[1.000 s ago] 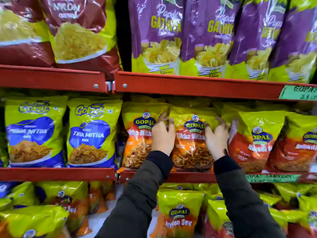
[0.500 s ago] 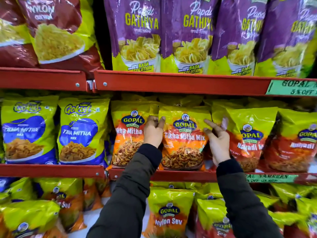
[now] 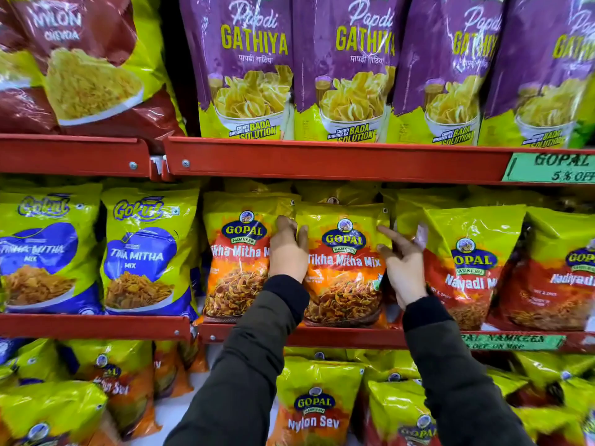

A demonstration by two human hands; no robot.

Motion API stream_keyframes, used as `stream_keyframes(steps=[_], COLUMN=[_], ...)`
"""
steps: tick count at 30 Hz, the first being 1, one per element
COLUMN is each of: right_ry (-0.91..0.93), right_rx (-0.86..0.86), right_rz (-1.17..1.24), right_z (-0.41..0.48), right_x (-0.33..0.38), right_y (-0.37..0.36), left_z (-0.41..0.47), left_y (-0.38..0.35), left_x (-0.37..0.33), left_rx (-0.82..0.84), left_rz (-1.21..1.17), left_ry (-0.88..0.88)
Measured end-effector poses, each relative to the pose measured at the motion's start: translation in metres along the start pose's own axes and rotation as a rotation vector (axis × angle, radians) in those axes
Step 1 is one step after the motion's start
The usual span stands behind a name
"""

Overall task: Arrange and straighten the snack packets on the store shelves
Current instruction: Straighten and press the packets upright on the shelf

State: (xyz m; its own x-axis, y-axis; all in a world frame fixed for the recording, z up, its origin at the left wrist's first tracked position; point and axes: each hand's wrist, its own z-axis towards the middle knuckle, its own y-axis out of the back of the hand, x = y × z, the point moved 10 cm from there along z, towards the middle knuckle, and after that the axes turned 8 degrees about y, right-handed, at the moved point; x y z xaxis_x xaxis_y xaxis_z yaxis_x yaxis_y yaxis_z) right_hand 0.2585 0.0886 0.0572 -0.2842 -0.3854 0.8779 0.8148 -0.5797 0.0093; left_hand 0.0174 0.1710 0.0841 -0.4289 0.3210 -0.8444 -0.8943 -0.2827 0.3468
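The Tikha Mitha Mix packet (image 3: 344,265) stands upright on the middle red shelf (image 3: 338,338), between a matching Gopal packet (image 3: 240,252) on its left and a Navadi Mix packet (image 3: 467,262) on its right. The left hand (image 3: 288,252) has its fingers curled onto the packet's left edge, though I cannot tell if they truly pinch it. The right hand (image 3: 404,268) is spread open, fingers just touching the right edge.

Judging by its look, this is a light, air-puffed foil pouch: soft, crinkly, slick, with brittle contents. Squeezing the belly would likely crush the snack, so the side seams or the top seal are the better hold.

Room is tight. Neighbours press close on both sides, and the upper shelf lip (image 3: 335,160) sits just above the packet tops. The low front rail keeps the base in, so any sliding is sideways or slightly forward
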Motion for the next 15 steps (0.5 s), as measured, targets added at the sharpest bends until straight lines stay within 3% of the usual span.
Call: stream_keyframes(steps=[3,6,9,11,15], right_ry=[0.05,0.176,0.462,0.57,0.482], right_rx=[0.019,-0.045,-0.175,-0.088,0.056], right_rz=[-0.092,-0.435,-0.526,-0.658,-0.911], right_z=[0.001,-0.006,-0.041,-0.058,-0.065], right_x=[-0.001,0.012,0.039,0.037,0.01], right_y=[0.001,0.009,0.003,-0.02,-0.038], left_z=[-0.004,-0.016,-0.052,-0.077,-0.09], left_y=[0.002,0.01,0.007,-0.013,-0.045], left_x=[0.002,-0.003,-0.019,-0.024,-0.005], left_rx=[0.01,-0.018,-0.088,-0.071,0.073], left_rz=[-0.104,-0.096,0.125,0.347,0.571], left_ry=[0.016,-0.045,-0.263,-0.422,-0.46])
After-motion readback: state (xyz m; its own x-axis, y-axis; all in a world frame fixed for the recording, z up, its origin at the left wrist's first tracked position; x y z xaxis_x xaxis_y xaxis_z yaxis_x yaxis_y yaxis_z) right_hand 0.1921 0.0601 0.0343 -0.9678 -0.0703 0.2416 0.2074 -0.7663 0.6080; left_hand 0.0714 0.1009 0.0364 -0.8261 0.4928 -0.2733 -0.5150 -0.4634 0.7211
